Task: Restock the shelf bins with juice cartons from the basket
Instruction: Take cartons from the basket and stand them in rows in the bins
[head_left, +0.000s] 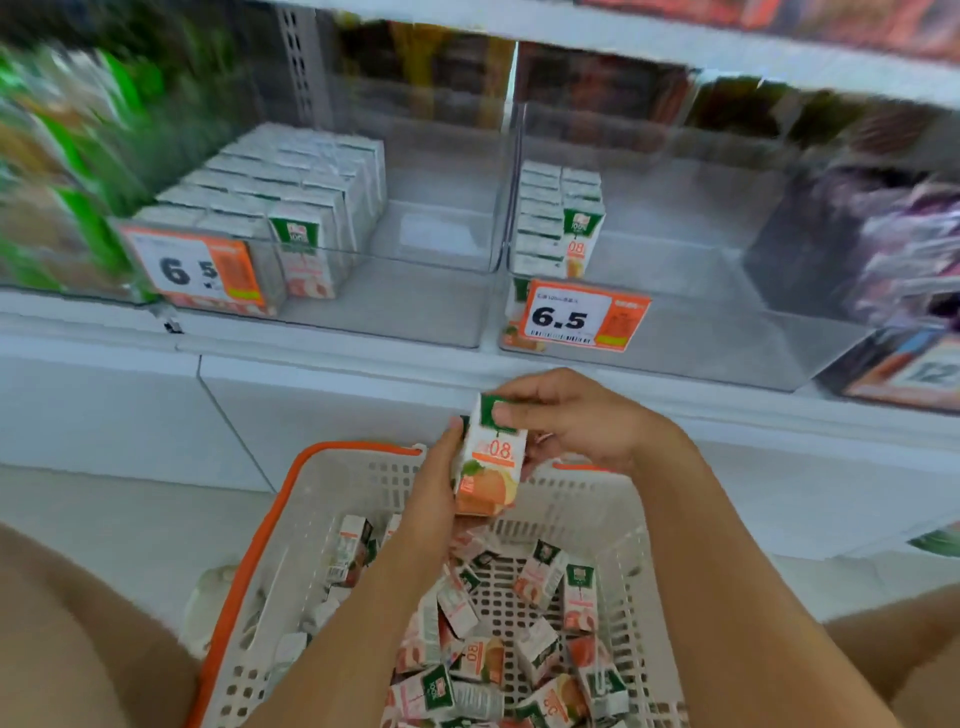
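I hold a small juice carton (491, 462), white with a green top and an orange fruit picture, upright above the basket's far rim. My left hand (434, 488) grips its left side and my right hand (576, 415) pinches its green top. Below lies a white plastic basket (322, 525) with an orange rim, holding several loose cartons (540, 577). On the shelf stand two clear bins: the left bin (415, 291) has several rows of cartons on its left side, the right bin (701, 322) has rows only at its left wall.
Orange price tags (582, 317) reading 6.5 hang on the bin fronts. Blurred green packs sit at far left, purple packs at far right. A white shelf ledge (311, 384) runs between basket and bins. My bare knees flank the basket.
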